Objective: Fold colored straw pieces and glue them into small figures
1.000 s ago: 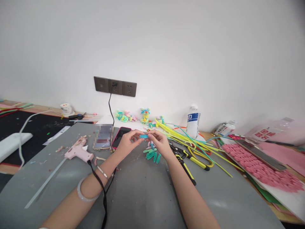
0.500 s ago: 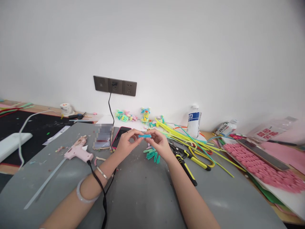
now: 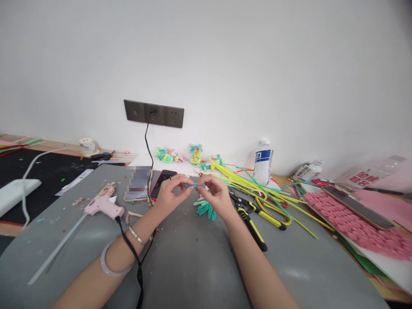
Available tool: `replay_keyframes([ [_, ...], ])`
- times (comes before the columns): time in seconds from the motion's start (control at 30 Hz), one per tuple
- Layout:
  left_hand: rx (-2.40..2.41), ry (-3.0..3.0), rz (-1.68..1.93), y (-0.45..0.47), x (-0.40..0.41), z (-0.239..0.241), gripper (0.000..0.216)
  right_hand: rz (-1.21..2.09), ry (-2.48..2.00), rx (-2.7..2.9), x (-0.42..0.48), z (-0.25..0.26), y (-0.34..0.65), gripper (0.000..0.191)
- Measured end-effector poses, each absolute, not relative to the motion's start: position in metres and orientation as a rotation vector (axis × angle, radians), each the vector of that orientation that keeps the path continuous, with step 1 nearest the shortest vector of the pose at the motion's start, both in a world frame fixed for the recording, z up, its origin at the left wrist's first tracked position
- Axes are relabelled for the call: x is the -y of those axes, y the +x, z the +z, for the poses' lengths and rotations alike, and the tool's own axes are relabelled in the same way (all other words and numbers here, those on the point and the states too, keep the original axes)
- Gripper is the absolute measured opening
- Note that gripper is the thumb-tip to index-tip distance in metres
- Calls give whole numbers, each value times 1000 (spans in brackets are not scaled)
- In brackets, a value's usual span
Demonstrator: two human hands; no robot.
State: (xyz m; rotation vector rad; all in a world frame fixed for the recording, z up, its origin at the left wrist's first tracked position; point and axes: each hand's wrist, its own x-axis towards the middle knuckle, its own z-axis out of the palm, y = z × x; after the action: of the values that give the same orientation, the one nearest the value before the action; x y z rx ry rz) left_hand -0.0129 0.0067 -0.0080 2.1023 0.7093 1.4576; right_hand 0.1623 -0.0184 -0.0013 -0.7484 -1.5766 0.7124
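A short blue piece of pipe cleaner is pinched between my two hands, above the grey mat. My left hand grips its left end with thumb and forefinger. At the other end, the fingertips of my right hand close on it, so only a small middle part shows. Just below my right hand lies a small pile of teal and green pipe cleaner pieces on the mat. Several finished-looking pipe cleaner figures stand by the wall.
A pink glue gun with a glue stick and black cord lies left, near two phones. Yellow-handled pliers and long yellow pipe cleaners are at right. Beyond stand a bottle and a pink knitted piece. A grey mat covers the table.
My fingertips have drawn in over the blue piece, so less of it shows between them. Both hands stay at nearly the same place; the view has shifted slightly.
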Motion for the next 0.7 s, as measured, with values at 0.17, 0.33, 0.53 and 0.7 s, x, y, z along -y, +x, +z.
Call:
replay_keyframes([
  [0.17, -739, 2060, 1438, -12, -6, -10, 8, 715, -767, 1576, 18, -2, 163, 8],
  [0.33, -737, 2025, 1401, -11, -8, -12, 13, 760, -786, 1549, 17, -3, 164, 13],
  [0.53, -724, 1896, 1385, -11, -10, -12, 16, 862, -789, 1532, 17, -4, 164, 21],
  [0.7, -726, 1787, 1359, -11, -11, -13, 20, 878, -748, 1546, 16, -3, 166, 38],
])
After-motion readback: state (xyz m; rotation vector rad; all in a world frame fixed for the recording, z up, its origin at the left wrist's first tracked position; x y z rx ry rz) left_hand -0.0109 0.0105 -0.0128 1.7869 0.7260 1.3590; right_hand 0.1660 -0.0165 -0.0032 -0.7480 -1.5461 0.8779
